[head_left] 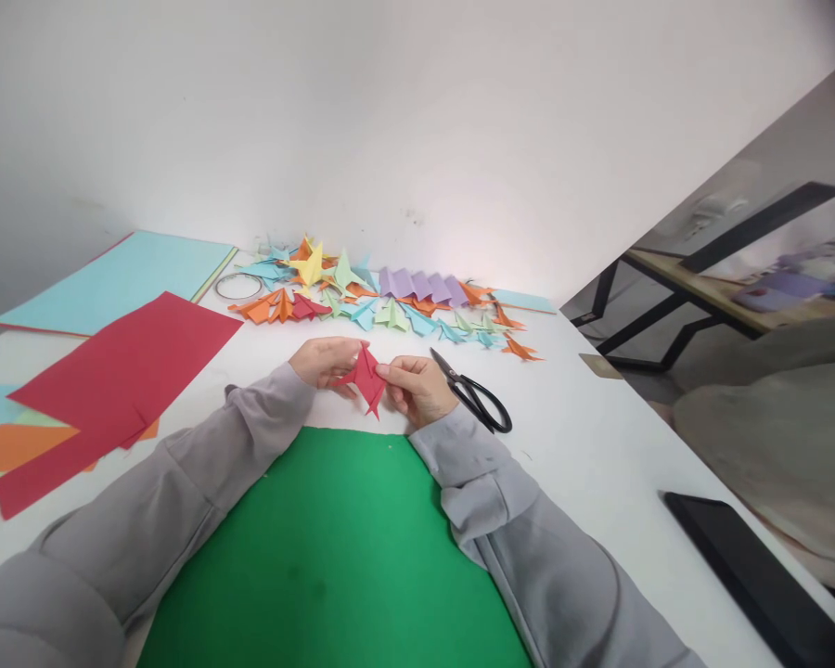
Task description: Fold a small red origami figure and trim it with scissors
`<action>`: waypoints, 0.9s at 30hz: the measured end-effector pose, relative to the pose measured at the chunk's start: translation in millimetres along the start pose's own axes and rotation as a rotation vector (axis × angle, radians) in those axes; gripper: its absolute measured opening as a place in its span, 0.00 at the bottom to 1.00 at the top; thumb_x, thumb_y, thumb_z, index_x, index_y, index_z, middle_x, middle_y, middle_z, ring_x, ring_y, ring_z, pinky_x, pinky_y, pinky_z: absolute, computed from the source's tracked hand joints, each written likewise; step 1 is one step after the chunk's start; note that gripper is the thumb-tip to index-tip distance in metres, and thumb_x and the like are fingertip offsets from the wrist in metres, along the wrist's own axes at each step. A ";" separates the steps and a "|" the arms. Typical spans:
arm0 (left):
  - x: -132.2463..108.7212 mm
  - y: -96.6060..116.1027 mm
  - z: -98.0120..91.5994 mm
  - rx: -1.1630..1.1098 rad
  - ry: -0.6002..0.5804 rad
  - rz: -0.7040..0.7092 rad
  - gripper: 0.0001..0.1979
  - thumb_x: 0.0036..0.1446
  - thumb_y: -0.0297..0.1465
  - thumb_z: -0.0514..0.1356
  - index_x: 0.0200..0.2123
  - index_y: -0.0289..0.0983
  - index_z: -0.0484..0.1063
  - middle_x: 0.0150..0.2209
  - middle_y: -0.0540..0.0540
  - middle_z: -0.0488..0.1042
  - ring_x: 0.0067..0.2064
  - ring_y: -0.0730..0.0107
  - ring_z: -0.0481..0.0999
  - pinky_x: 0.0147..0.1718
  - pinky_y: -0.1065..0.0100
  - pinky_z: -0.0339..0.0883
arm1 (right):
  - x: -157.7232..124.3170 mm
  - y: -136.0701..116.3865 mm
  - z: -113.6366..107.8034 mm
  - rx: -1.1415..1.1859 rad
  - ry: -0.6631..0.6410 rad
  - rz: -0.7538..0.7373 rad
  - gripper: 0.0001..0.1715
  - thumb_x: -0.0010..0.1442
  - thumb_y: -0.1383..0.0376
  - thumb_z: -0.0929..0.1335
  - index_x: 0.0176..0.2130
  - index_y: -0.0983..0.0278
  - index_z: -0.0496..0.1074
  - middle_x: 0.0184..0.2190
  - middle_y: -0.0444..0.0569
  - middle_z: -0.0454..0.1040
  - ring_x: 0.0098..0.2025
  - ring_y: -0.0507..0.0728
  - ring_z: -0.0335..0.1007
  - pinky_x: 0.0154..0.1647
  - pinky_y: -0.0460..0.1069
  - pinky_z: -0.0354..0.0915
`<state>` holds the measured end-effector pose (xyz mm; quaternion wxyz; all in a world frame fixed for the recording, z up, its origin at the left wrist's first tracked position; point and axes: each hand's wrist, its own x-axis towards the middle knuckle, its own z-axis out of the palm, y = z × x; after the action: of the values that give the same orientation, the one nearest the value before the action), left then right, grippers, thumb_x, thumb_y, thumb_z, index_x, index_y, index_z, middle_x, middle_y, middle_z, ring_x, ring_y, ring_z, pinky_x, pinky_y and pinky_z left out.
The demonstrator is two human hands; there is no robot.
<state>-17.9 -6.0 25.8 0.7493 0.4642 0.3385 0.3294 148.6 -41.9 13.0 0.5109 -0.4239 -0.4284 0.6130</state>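
Observation:
A small red folded paper figure (367,378), with pointed tips, is held up between my two hands just beyond the far edge of a green sheet (340,538). On its left side, my left hand (326,363) grips it with the fingers closed near its upper tip. My right hand (418,385) pinches its right edge between thumb and forefinger. Black-handled scissors (479,401) lie right beside my right hand, blades pointing away. Behind the hands spreads a row of folded paper figures (391,315) in orange, green, blue, yellow and red.
At the left lie red paper (125,362), orange strips (20,447) and a stack of light blue sheets (125,278). A thin wire ring (238,286) rests near the wall. Purple pleated paper (424,286) is at the back; a black flat device (758,575) sits near the right edge.

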 end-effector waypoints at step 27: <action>4.9 -6.8 1.9 0.139 0.134 0.117 0.32 0.25 0.23 0.72 0.39 0.27 0.66 0.20 0.49 0.76 0.16 0.74 0.72 0.16 0.74 0.67 | 1.6 8.6 0.9 -0.198 -0.070 -0.020 0.15 0.39 0.59 0.74 0.22 0.67 0.70 0.12 0.41 0.70 0.12 0.47 0.63 0.12 0.41 0.59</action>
<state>-12.4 -5.4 19.2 0.6705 0.5108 0.3822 0.3788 145.3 -41.4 4.9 0.4573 -0.4461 -0.5090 0.5769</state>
